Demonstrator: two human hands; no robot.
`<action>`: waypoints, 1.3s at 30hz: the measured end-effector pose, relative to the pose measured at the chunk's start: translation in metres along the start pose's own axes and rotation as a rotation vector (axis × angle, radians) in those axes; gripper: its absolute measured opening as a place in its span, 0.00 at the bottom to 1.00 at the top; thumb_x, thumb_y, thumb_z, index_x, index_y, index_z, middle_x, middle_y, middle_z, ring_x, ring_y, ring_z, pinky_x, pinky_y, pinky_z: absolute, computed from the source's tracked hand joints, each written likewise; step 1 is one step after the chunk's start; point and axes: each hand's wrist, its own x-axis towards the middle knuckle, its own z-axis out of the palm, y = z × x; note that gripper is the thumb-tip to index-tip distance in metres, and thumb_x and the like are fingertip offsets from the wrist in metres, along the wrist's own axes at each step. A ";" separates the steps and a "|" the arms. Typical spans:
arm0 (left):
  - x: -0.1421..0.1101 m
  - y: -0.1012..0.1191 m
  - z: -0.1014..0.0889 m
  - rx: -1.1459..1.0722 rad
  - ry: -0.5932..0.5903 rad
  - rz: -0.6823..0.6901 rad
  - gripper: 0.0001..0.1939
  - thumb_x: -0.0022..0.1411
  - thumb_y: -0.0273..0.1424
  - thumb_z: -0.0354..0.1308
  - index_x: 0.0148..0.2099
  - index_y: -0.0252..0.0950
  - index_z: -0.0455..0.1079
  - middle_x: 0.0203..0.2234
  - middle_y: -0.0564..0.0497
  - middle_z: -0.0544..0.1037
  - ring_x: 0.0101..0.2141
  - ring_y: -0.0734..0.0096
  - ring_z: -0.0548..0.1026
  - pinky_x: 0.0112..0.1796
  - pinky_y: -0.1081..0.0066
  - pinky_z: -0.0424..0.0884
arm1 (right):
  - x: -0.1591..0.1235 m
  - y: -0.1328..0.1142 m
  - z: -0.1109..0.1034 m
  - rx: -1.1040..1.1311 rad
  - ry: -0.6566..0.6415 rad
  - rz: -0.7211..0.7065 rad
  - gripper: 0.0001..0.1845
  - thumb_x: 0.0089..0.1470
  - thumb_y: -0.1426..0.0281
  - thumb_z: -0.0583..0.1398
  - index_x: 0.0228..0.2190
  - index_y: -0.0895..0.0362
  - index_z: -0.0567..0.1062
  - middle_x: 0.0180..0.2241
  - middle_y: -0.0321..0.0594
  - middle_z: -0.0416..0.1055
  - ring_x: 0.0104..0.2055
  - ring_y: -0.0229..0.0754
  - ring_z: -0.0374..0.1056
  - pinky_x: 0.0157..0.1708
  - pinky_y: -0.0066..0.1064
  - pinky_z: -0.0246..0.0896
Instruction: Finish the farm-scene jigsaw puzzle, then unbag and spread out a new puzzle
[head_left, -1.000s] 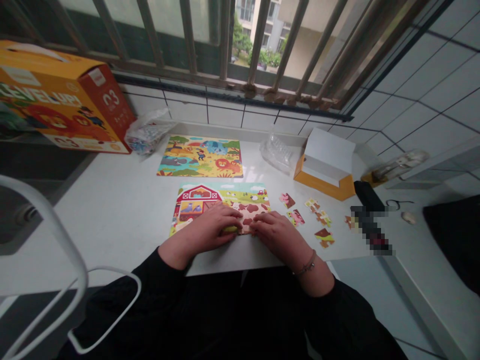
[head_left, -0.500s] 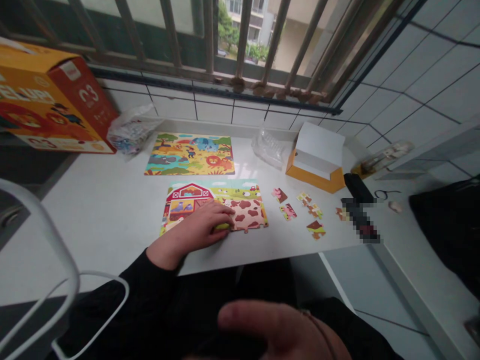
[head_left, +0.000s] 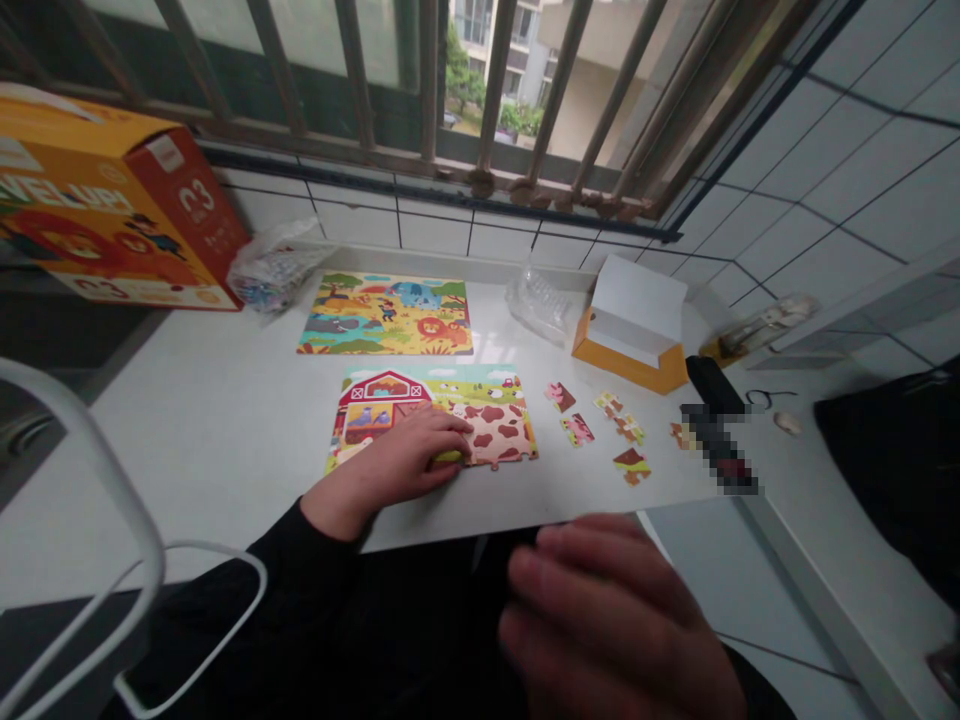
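My left hand (head_left: 411, 450) lies on the farm jigsaw puzzle (head_left: 499, 430), fingers spread over the joined pieces near the brown-spotted cow and barn, gripping nothing. A yellow-green patch shows between thumb and forefinger. Knobs and notches line the puzzle's lower edge. Close to the camera, below the table edge, my right hand (head_left: 607, 610) is raised and slightly blurred. Its fingers point left, loosely bent and apart from the table, with nothing visible in them. To the right of the farm puzzle lie several loose puzzle pieces (head_left: 577, 430), some pink and brown, including a brown-and-green puzzle piece (head_left: 631, 465).
Behind the farm puzzle lies a safari puzzle (head_left: 386, 315). A large orange box (head_left: 191, 215) and a plastic bag (head_left: 274, 275) stand back left. Clear plastic packaging (head_left: 538, 300) and an open yellow box (head_left: 630, 340) are back right. A white cable (head_left: 112, 480) loops at left.
My right hand has risen and shifted right, showing more of its fingers. My left hand stays on the farm puzzle. The camera view has shifted slightly.
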 end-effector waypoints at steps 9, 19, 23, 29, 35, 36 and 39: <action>0.000 -0.006 0.003 0.004 -0.016 0.006 0.08 0.71 0.30 0.63 0.50 0.42 0.80 0.59 0.44 0.81 0.59 0.51 0.78 0.61 0.50 0.71 | -0.071 0.172 0.014 -0.564 -0.255 0.779 0.19 0.70 0.60 0.59 0.51 0.60 0.80 0.52 0.59 0.81 0.55 0.63 0.77 0.59 0.56 0.72; -0.001 -0.003 0.000 -0.004 -0.020 -0.018 0.07 0.72 0.30 0.63 0.50 0.43 0.80 0.60 0.45 0.81 0.59 0.53 0.78 0.60 0.51 0.73 | -0.094 0.198 0.012 -0.447 -0.272 0.928 0.26 0.64 0.58 0.61 0.58 0.58 0.77 0.52 0.54 0.82 0.53 0.58 0.79 0.56 0.48 0.73; 0.000 -0.003 0.000 -0.009 -0.024 -0.022 0.08 0.73 0.30 0.63 0.51 0.43 0.80 0.60 0.45 0.81 0.59 0.53 0.78 0.60 0.52 0.73 | -0.093 0.193 0.016 -0.321 -0.201 0.965 0.37 0.58 0.56 0.65 0.64 0.57 0.71 0.50 0.51 0.82 0.51 0.57 0.79 0.56 0.48 0.73; 0.001 -0.001 -0.001 0.002 -0.015 -0.014 0.08 0.72 0.31 0.63 0.51 0.43 0.81 0.60 0.45 0.82 0.59 0.53 0.79 0.61 0.50 0.72 | -0.087 0.183 0.023 -0.101 -0.215 0.816 0.38 0.58 0.57 0.67 0.65 0.56 0.69 0.53 0.51 0.78 0.56 0.57 0.76 0.60 0.53 0.72; 0.002 0.000 -0.003 -0.014 -0.028 -0.036 0.09 0.71 0.29 0.64 0.50 0.43 0.80 0.59 0.46 0.81 0.58 0.53 0.79 0.60 0.52 0.73 | -0.071 0.169 0.032 0.044 -0.320 0.576 0.29 0.63 0.69 0.62 0.64 0.51 0.72 0.60 0.47 0.77 0.63 0.53 0.73 0.66 0.52 0.70; 0.002 0.000 -0.003 -0.016 -0.030 -0.038 0.09 0.71 0.29 0.64 0.50 0.43 0.80 0.59 0.46 0.81 0.58 0.53 0.79 0.60 0.52 0.73 | -0.068 0.167 0.033 0.050 -0.324 0.554 0.26 0.65 0.70 0.61 0.62 0.50 0.73 0.59 0.46 0.78 0.63 0.52 0.74 0.66 0.51 0.70; 0.002 0.001 -0.003 -0.015 -0.028 -0.035 0.08 0.71 0.29 0.63 0.50 0.43 0.80 0.59 0.45 0.82 0.58 0.52 0.79 0.60 0.51 0.73 | -0.063 0.161 0.037 -0.007 -0.262 0.571 0.17 0.71 0.67 0.58 0.58 0.51 0.75 0.56 0.48 0.79 0.60 0.53 0.75 0.63 0.52 0.71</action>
